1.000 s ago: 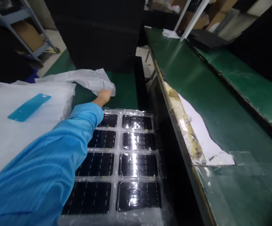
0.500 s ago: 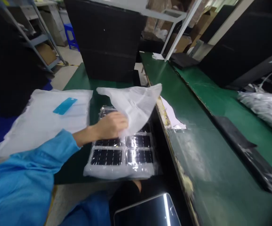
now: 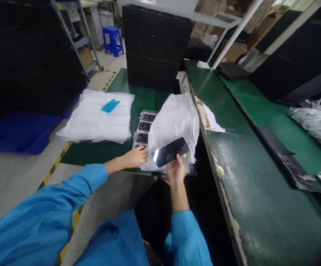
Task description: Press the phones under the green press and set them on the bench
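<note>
My right hand (image 3: 175,170) grips a dark glossy phone screen panel (image 3: 171,151) by its lower edge, holding it tilted over a white foam bag (image 3: 177,118). The bag lies on top of a clear plastic tray of dark panels (image 3: 144,127) on a green table (image 3: 116,151). My left hand (image 3: 135,157) rests at the near left corner of the bag and tray, fingers curled on the bag's edge. Both my sleeves are blue.
A stack of white foam sheets (image 3: 96,118) with a blue strip (image 3: 110,105) lies left of the tray. A long green bench (image 3: 249,155) runs along the right, with paper (image 3: 214,120) on its edge. Black crates (image 3: 155,48) stand behind; a blue stool (image 3: 113,38) is farther back.
The left hand pulled the white bag from the far side and laid it over the tray. The right hand came up holding the dark panel. The view drew back.
</note>
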{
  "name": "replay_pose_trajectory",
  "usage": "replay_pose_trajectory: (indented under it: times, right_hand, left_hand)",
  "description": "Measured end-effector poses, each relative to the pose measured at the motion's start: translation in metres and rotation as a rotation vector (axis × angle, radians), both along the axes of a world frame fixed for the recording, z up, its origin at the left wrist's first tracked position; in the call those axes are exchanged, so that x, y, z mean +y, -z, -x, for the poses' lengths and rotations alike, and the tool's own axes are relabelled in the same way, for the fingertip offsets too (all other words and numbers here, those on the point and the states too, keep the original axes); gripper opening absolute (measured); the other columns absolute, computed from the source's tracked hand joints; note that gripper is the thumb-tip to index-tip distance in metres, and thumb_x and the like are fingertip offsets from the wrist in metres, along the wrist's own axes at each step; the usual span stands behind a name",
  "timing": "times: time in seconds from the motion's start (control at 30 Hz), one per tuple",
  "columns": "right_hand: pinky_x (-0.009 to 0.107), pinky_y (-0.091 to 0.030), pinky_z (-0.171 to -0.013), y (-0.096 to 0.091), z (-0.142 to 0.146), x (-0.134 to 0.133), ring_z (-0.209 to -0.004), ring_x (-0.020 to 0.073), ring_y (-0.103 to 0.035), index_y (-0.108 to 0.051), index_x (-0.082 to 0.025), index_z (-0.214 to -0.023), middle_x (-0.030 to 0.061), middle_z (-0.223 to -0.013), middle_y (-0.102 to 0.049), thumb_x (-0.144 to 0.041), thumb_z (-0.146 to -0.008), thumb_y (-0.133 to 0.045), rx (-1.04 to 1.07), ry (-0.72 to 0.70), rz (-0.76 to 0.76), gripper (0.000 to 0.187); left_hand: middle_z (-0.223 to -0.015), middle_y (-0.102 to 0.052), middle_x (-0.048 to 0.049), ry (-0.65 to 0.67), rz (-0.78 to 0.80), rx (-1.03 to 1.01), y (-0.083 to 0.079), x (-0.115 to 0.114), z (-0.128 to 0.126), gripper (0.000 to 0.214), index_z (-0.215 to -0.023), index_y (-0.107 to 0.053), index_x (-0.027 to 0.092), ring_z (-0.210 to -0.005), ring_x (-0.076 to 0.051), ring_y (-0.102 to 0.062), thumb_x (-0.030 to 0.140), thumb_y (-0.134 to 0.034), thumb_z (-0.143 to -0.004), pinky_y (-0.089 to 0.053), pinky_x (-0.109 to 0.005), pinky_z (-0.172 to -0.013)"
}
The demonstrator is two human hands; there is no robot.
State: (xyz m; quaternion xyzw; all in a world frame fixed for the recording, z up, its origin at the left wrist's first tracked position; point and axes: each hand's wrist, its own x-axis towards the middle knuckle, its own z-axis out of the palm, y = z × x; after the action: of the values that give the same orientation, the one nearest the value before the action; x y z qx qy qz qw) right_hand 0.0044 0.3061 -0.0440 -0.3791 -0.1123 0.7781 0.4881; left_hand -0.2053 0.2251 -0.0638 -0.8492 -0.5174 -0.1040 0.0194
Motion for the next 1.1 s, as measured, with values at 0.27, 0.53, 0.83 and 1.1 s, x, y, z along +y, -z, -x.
replay_pose_trajectory:
  times: [0.27, 0.53, 0.83, 1.1]
  right_hand:
    - [0.04, -0.049, -0.107, 0.044, -0.039, 0.021, -0.103, 0.0231, -0.063, -0.063, -0.014, -0.102, 0.0101, -0.11, -0.064, -0.024, -0.091, -0.054, -0.078, -0.018, 0.11, 0.018]
    - [0.048, -0.043, -0.113, 0.064, -0.049, 0.02, -0.115, 0.0301, -0.06, -0.061, -0.016, -0.101, 0.0122, -0.111, -0.064, -0.037, -0.085, -0.066, -0.109, -0.107, 0.07, 0.027]
    - [0.046, -0.035, -0.121, 0.084, -0.056, 0.018, -0.131, 0.0312, -0.05, -0.064, -0.017, -0.094, 0.0102, -0.122, -0.063, -0.041, -0.064, -0.089, -0.135, -0.008, 0.11, 0.045]
    - [0.035, -0.059, -0.098, 0.079, -0.059, 0.017, -0.127, 0.031, -0.055, -0.07, -0.011, -0.109, 0.0136, -0.131, -0.059, -0.034, -0.064, -0.092, -0.112, 0.032, 0.192, 0.054]
  left_hand:
    - [-0.143, -0.06, -0.0126, -0.297, 0.189, -0.495, -0.023, 0.006, 0.045, 0.034, -0.126, -0.066, 0.019, -0.13, -0.027, -0.057, 0.017, -0.063, -0.093, -0.05, -0.048, -0.111]
    - [-0.133, -0.063, -0.0123, -0.828, 0.436, -0.94, -0.001, 0.198, 0.069, 0.042, -0.13, -0.062, 0.015, -0.121, -0.027, -0.063, 0.044, -0.066, -0.099, -0.054, -0.052, -0.106]
    - [-0.112, -0.07, -0.0095, -0.552, 0.831, -1.183, 0.0, 0.234, 0.059, 0.041, -0.119, -0.066, 0.013, -0.1, -0.021, -0.07, 0.049, -0.063, -0.1, -0.06, -0.044, -0.093]
    - [-0.103, -0.076, -0.0127, -0.43, 0.679, -1.325, -0.006, 0.234, 0.077, 0.054, -0.119, -0.07, 0.011, -0.099, -0.027, -0.073, 0.059, -0.065, -0.094, -0.058, -0.05, -0.096]
